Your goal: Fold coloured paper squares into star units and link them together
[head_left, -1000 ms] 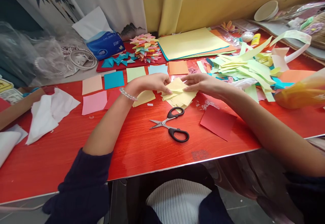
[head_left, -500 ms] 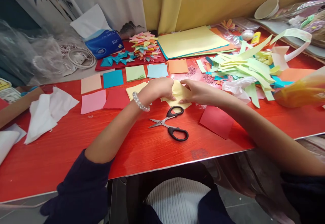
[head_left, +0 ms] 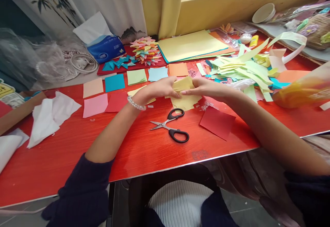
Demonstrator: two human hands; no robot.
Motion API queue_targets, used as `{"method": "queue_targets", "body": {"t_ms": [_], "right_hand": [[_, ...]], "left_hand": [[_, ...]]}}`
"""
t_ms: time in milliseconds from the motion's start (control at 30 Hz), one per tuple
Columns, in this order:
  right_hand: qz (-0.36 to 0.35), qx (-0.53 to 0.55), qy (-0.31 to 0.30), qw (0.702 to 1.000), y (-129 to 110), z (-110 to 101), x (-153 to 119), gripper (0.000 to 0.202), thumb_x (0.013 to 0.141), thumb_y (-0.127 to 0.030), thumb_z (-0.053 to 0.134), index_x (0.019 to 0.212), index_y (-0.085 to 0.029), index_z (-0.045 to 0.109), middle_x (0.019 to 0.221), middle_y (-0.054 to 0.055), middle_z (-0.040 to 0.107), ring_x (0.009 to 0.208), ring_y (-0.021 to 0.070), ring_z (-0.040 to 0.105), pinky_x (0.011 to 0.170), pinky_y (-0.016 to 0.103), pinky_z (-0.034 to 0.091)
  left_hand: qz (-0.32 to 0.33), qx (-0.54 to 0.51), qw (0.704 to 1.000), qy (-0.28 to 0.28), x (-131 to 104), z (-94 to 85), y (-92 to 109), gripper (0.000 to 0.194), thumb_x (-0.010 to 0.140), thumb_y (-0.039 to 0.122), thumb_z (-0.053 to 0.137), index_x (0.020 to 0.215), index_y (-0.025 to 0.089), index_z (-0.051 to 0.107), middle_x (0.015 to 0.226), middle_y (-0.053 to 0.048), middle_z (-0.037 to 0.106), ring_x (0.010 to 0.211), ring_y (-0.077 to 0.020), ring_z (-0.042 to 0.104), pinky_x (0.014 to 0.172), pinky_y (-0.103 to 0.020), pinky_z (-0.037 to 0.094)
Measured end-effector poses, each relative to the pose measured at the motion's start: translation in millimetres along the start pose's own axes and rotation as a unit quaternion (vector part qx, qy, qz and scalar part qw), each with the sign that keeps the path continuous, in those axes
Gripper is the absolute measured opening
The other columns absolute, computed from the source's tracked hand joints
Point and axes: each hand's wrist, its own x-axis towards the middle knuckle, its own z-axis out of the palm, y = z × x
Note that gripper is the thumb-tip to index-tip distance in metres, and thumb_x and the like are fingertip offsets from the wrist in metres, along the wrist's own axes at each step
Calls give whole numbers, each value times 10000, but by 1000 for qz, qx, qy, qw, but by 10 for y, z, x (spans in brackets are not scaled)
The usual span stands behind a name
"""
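So both hands are on the yellow paper, right around the middle of the bench (head_left: 139,155). The left hand (head_left: 164,88) has its fingers pinched on the left side of a small yellow stack (head_left: 183,83), and the right hand (head_left: 210,89) grips the right side, thumb lying across the near edge. Can't really tell how the fingers sit underneath, the paper hides them. More yellow sheets (head_left: 187,102) lie in a messy overlap right below the stack. Can't tell if the two touch.

Scissors (head_left: 163,125) are just on the near side of that, blades slightly apart and pointing left, black handles to the right. There's a red square (head_left: 218,122) to their right, lying at an angle.

Left wrist wears a clear bracelet (head_left: 136,105), with another red square (head_left: 116,102) and a yellow pile (head_left: 134,92) partly hidden by that arm. Left of those is a pink square (head_left: 95,105), and behind runs a row: peach (head_left: 93,88), blue (head_left: 114,82), green (head_left: 136,77), light blue (head_left: 158,74), orange (head_left: 178,69). Beyond the right hand there's a big tangle of strips (head_left: 239,69), mostly pale green.
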Motion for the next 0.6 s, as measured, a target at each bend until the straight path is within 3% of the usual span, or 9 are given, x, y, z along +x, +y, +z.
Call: {"method": "queue_targets", "body": {"t_ms": [100, 233, 333, 400, 467, 533, 600], "right_hand": [[15, 22, 43, 999, -12, 15, 2, 361, 744, -509, 685, 963, -224, 658, 920, 57, 682, 742, 186, 640, 572, 294, 500], [11, 28, 99, 995, 1, 69, 23, 342, 738, -478, 700, 916, -188, 671, 860, 80, 689, 686, 198, 635, 550, 312, 494], [7, 36, 140, 989, -11, 9, 26, 298, 736, -414, 708, 902, -168, 677, 868, 97, 692, 710, 210, 638, 581, 327, 509], [-2, 61, 183, 981, -8, -138, 25, 292, 736, -350, 711, 944, -146, 678, 907, 108, 692, 739, 205, 641, 615, 324, 517], [-19, 88, 264, 960, 33, -377, 21, 306, 761, -292, 687, 998, -100, 661, 1007, 139, 676, 767, 179, 643, 638, 296, 515], [-43, 90, 373, 922, 126, -679, 0, 352, 817, -250, 626, 1117, -67, 602, 1174, 170, 618, 869, 156, 648, 698, 260, 514], [-55, -31, 486, 872, 265, -988, -49, 377, 888, -232, 512, 1211, -41, 549, 1240, 202, 579, 922, 144, 647, 720, 243, 507]], "left_hand": [[-18, 13, 999, 49, -25, -16, 20, 499, 680, 382, 646, 1065, 130, 454, 1033, -94, 514, 855, -208, 524, 598, -268, 377], [0, -12, 1000, 17, -65, -33, 74, 691, 698, 447, 629, 1254, 114, 391, 1248, -136, 478, 1034, -247, 526, 717, -258, 433], [7, -13, 999, 36, -118, -76, 102, 746, 755, 510, 563, 1362, 146, 327, 1400, -139, 404, 1227, -257, 435, 878, -247, 414], [1, -10, 997, 82, -190, -151, 117, 772, 789, 543, 527, 1418, 167, 280, 1490, -126, 312, 1327, -263, 329, 968, -267, 375], [16, -24, 991, 133, -300, -266, 155, 741, 823, 523, 509, 1436, 176, 280, 1529, -99, 265, 1356, -252, 285, 1022, -290, 342], [67, -56, 982, 170, -443, -395, 251, 632, 862, 456, 483, 1412, 178, 343, 1513, -70, 317, 1324, -217, 344, 1041, -293, 331], [110, -73, 976, 176, -613, -479, 424, 474, 863, 397, 486, 1293, 198, 504, 1380, -33, 493, 1227, -189, 466, 999, -288, 369]]}}
